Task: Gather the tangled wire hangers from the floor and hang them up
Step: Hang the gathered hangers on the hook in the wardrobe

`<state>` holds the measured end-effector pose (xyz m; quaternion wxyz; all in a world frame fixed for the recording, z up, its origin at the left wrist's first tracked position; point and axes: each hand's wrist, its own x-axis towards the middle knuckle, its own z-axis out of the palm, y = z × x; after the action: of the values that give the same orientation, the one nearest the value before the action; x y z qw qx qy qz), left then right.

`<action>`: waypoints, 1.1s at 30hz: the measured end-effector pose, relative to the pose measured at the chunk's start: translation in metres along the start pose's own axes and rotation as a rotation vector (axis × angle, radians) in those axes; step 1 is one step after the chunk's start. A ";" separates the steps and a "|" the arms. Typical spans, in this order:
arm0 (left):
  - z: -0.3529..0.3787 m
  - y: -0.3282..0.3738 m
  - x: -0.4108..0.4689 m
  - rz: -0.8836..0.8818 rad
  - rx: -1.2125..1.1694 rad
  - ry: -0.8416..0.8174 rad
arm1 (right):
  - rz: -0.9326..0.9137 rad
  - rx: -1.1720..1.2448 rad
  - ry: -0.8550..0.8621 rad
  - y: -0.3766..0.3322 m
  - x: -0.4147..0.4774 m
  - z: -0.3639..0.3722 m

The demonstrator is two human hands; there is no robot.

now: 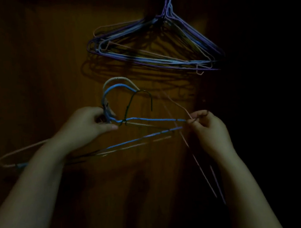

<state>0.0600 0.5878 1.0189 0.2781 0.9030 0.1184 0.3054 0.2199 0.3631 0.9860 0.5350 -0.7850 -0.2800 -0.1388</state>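
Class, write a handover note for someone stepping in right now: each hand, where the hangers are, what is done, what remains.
Left hand grips the necks of a held bunch, a blue hanger among them, hooks up.
Right hand pinches a pink hanger crossing that bunch.
Done: a hung bunch hangs above.
Left: likely free the pink hanger, then hang it and the held bunch.

Bare left forearm point(33, 180) at the lower left of the frame, bare right forearm point(243, 180) at the lower right, bare wrists point(55, 143), left hand point(85, 126) with a short thumbnail point(114, 127), right hand point(210, 128) bare, all dimly lit.
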 end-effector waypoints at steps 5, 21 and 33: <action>-0.004 0.004 0.022 0.105 0.011 -0.145 | -0.048 0.049 -0.002 -0.001 0.037 -0.014; -0.031 0.046 0.130 0.288 0.161 -0.077 | -0.141 0.272 0.005 -0.102 0.180 -0.016; -0.059 0.043 0.204 0.208 0.157 -0.022 | -0.154 0.283 0.064 -0.152 0.274 -0.005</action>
<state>0.1862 0.6564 1.1813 0.1747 0.9327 0.0445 0.3125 0.3515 0.4793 1.2456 0.6365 -0.6732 -0.3389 -0.1636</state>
